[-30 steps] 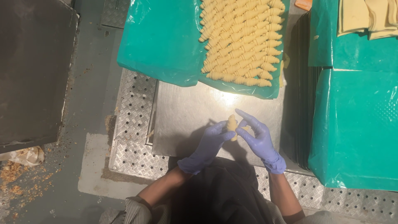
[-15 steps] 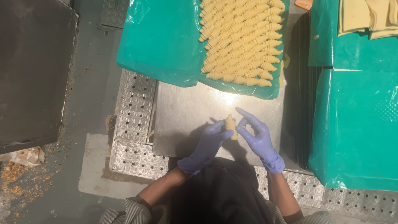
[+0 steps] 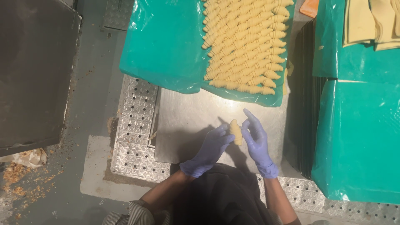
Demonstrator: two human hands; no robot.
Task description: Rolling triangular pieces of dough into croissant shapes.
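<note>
1. The left hand in a purple glove (image 3: 208, 150) and the right hand in a purple glove (image 3: 256, 141) are pinching between their fingertips one small pale rolled piece of dough (image 3: 236, 131), above the flat steel work plate (image 3: 187, 121)
2. Compared with a second ago, the piece is standing more upright and the right forefinger is stretching out, so the rolling looks nearly complete
3. Rows of similar pale rolled pieces (image 3: 246, 46) are lying on the green plastic sheet (image 3: 162, 46), well apart from the hands

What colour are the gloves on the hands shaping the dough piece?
Purple-blue on both the left hand and right hand; the head view shows it.
</note>
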